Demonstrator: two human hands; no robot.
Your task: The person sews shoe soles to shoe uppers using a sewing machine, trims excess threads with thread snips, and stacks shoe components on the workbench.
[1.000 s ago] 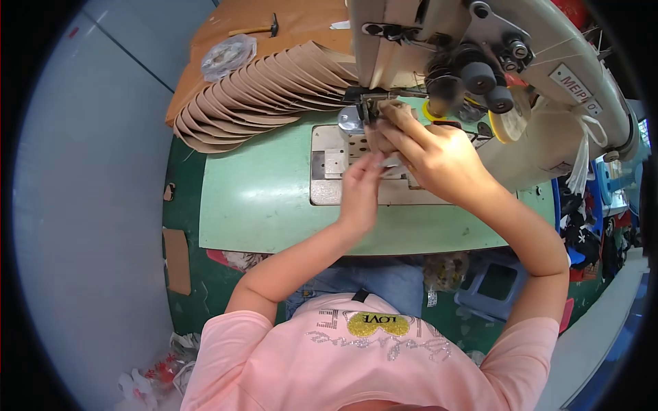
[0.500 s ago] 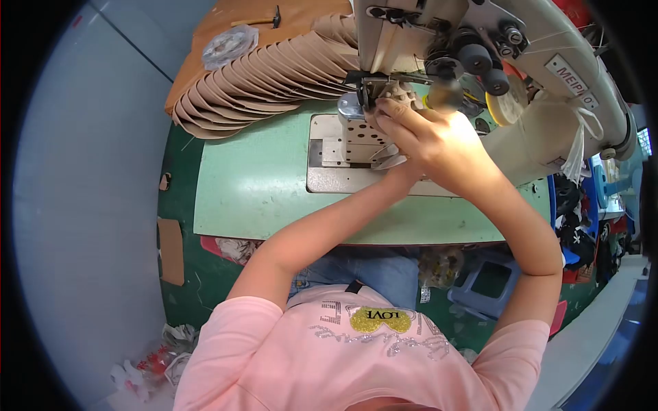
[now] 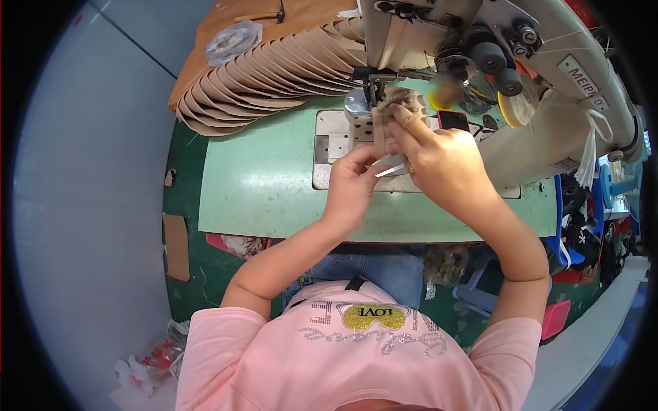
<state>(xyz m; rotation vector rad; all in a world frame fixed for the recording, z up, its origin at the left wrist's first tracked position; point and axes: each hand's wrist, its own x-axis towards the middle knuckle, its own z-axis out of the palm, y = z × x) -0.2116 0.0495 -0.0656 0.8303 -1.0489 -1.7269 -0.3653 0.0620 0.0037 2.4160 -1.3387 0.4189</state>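
Note:
A beige piece [image 3: 385, 130], seemingly leather or fabric, stands at the needle area of the sewing machine [image 3: 404, 41]. My right hand [image 3: 445, 161] grips it from the right, index finger pressed on its face. Below that hand two thin shiny points [image 3: 391, 170], like the blades of small snips, stick out to the left; their handle is hidden. My left hand [image 3: 349, 188] is closed in a pinch by the lower edge of the piece, close to those points. What its fingertips hold is not clear.
A long row of overlapping beige curved pieces [image 3: 267, 75] lies behind and left on the green table [image 3: 260, 181]. Near it are a plastic bag [image 3: 233, 42] and a hammer [image 3: 279, 12]. A dark phone-like object [image 3: 452, 121] lies right of the machine post.
My left hand has come out from behind the right hand and moved left and down into a pinch. The right hand has shifted slightly down, showing more of the beige piece.

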